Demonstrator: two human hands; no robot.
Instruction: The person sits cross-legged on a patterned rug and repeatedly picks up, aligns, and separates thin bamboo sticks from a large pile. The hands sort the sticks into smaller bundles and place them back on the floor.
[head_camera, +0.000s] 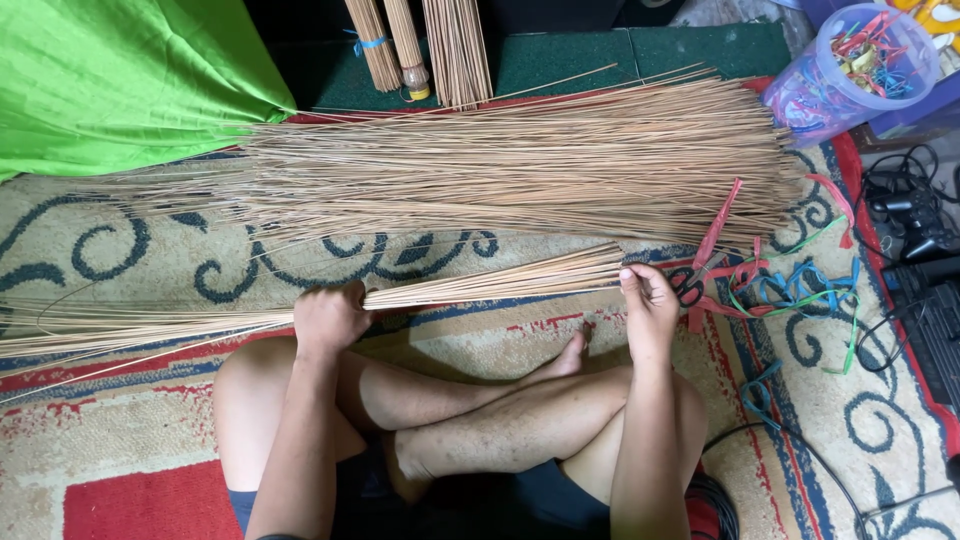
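Left hand (330, 318) fisted round stick bundle (490, 285) mid-length, right hand (648, 300) closed on butt ends, squaring them; looks ready for tying

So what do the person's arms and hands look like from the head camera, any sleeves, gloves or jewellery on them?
Both arms are bare for as much as shows, with no sleeves in view. The left hand and the right hand are bare too: no gloves, and no rings, watch or wristbands that I can see. The only clothing in view is dark shorts at the lap.
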